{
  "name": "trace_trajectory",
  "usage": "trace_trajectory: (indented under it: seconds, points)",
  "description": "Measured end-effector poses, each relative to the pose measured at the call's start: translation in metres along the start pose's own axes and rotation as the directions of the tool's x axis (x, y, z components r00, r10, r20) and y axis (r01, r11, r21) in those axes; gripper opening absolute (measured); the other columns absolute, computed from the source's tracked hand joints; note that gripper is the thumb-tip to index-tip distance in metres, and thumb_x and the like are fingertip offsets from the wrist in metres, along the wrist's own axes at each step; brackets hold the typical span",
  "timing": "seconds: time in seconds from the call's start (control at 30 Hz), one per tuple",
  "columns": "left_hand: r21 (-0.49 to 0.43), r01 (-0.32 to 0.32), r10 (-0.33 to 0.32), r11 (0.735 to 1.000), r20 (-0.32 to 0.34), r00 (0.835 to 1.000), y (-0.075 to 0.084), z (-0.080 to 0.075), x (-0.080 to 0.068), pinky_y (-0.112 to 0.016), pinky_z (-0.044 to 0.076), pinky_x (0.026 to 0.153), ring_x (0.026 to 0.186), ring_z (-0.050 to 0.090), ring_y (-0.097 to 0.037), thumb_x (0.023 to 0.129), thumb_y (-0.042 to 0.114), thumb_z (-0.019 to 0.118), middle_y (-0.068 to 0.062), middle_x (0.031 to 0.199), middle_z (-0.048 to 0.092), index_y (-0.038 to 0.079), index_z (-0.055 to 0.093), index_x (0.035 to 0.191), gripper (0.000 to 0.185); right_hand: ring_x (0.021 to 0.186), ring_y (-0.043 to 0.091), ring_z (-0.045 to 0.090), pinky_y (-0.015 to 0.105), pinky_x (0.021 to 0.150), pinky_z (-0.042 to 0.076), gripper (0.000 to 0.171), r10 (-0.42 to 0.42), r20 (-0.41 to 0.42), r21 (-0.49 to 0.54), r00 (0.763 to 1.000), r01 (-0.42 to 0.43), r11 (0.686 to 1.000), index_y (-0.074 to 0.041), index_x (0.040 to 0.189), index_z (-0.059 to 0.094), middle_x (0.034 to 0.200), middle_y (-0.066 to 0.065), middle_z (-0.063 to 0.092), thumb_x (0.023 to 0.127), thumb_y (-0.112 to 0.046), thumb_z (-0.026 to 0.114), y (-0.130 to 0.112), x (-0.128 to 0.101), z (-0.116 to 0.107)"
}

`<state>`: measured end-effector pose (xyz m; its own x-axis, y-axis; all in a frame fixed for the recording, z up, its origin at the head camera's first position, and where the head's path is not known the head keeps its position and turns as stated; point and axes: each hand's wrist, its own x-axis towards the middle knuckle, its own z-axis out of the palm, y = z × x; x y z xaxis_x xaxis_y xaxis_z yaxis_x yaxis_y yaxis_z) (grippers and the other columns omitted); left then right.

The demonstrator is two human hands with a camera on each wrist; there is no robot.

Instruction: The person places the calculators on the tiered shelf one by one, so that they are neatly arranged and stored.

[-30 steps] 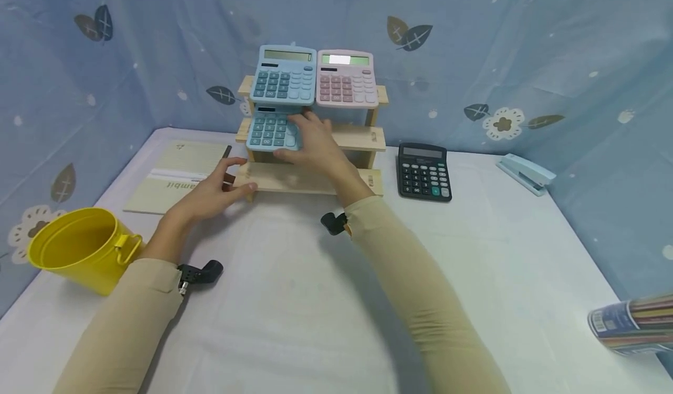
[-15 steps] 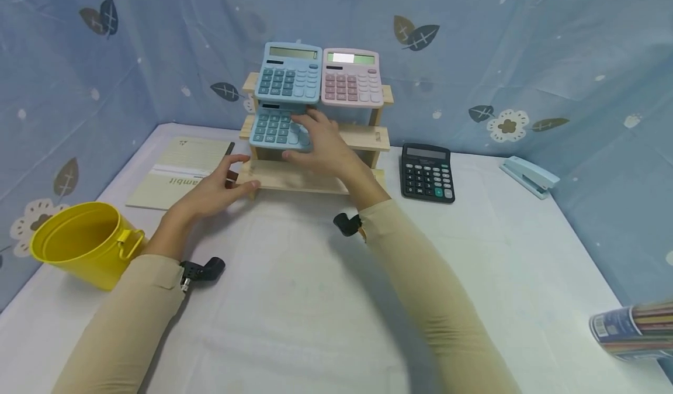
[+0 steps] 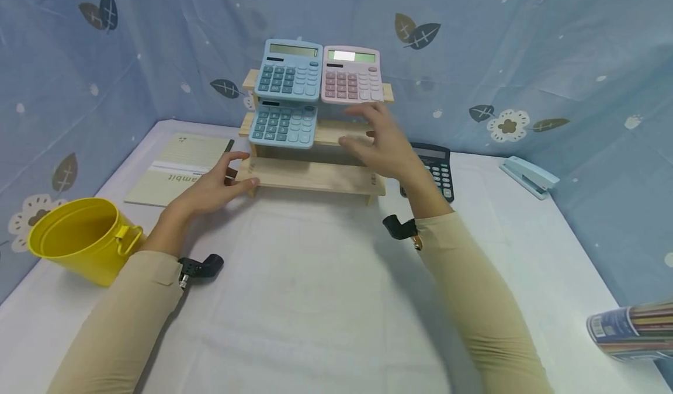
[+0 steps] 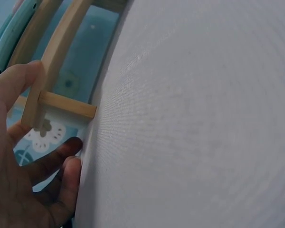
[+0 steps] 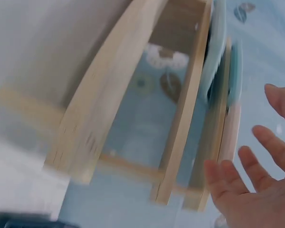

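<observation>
A three-tier wooden rack [image 3: 310, 175] stands at the back of the table. On its top tier lie a light blue calculator [image 3: 288, 69] and a pink calculator [image 3: 352, 75] side by side. Another light blue calculator [image 3: 284, 125] rests on the left of the middle tier. My left hand [image 3: 207, 190] holds the left end of the bottom tier, thumb on its front edge and index finger behind. Holding nothing, my right hand [image 3: 389, 148] hovers before the right end of the middle tier, fingers spread. It partly hides a black calculator [image 3: 444, 178] on the table.
To the left lie a notepad [image 3: 168, 169] and a dark pen [image 3: 229, 145], partly behind my left hand. A yellow bucket [image 3: 79, 239] stands beside my left forearm. A light blue stapler [image 3: 528, 176] sits at the back right, and a can of colored pencils [image 3: 615, 329] at the right edge.
My right hand has let go of the light blue calculator on the middle tier and moved right. That calculator now lies fully in sight. My left hand stays on the rack.
</observation>
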<state>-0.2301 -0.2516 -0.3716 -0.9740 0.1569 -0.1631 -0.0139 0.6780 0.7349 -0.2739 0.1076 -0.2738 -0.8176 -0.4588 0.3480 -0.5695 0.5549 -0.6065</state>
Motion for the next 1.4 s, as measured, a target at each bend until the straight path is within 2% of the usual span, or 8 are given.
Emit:
trace_trajectory:
  seconds: [0.2,0.4,0.83,1.03,1.17,1.4]
  points:
    - [-0.004,0.0,0.0,1.0,0.004,1.0,0.0,0.0,0.001,-0.058,0.043,0.098,0.129,0.051,-0.042,0.093,0.069,0.06,-0.024,0.143,0.047,0.033,0.013,0.162,0.091,0.138,0.033,0.041,0.048,0.11,0.043,0.057,0.06,-0.09,0.021,0.994,-0.058,0.998,-0.011,0.149,0.049,0.153,0.013,0.035,0.098,-0.026,0.07,0.02,-0.012,-0.023]
    - [-0.005,0.004,-0.004,1.0,0.005,1.0,-0.001,0.001,0.001,-0.057,0.043,0.097,0.129,0.05,-0.041,0.093,0.07,0.06,-0.023,0.143,0.046,0.035,0.013,0.162,0.091,0.141,0.037,0.039,0.052,0.111,0.042,0.059,0.094,-0.106,-0.002,0.99,-0.095,0.995,-0.01,0.151,0.047,0.156,0.013,0.033,0.098,-0.025,0.069,0.034,-0.022,-0.042]
    - [0.0,-0.001,0.001,1.0,0.004,1.0,0.001,0.0,0.003,-0.055,0.044,0.096,0.127,0.052,-0.041,0.094,0.069,0.06,-0.023,0.142,0.047,0.033,0.013,0.163,0.091,0.144,0.041,0.034,0.063,0.111,0.037,0.065,0.164,-0.085,-0.103,0.983,-0.173,0.98,-0.008,0.153,0.044,0.159,0.017,0.031,0.097,-0.026,0.072,0.064,-0.059,-0.072]
    - [0.007,0.002,-0.002,1.0,0.011,1.0,0.001,0.0,0.003,-0.058,0.043,0.098,0.131,0.05,-0.042,0.093,0.071,0.059,-0.024,0.145,0.045,0.035,0.011,0.162,0.091,0.148,0.042,0.028,0.067,0.113,0.029,0.07,0.187,-0.064,-0.191,0.98,-0.196,0.962,-0.004,0.152,0.044,0.16,0.021,0.03,0.094,-0.028,0.076,0.088,-0.069,-0.074]
    - [0.01,0.004,-0.004,1.0,0.013,1.0,0.002,0.0,0.002,-0.058,0.043,0.098,0.132,0.049,-0.042,0.093,0.071,0.059,-0.025,0.145,0.045,0.035,0.011,0.162,0.091,0.15,0.045,0.023,0.069,0.115,0.022,0.072,0.234,-0.029,-0.198,0.972,-0.235,0.952,-0.005,0.153,0.042,0.162,0.023,0.027,0.094,-0.029,0.076,0.102,-0.073,-0.072]
    - [0.009,0.015,-0.015,1.0,0.007,1.0,0.002,0.001,-0.001,-0.061,0.042,0.1,0.133,0.047,-0.043,0.093,0.072,0.058,-0.026,0.147,0.042,0.036,0.01,0.163,0.092,0.151,0.049,0.017,0.073,0.114,0.02,0.075,0.304,0.03,-0.224,0.952,-0.29,0.931,-0.008,0.156,0.038,0.165,0.022,0.022,0.096,-0.038,0.072,0.116,-0.07,-0.072]
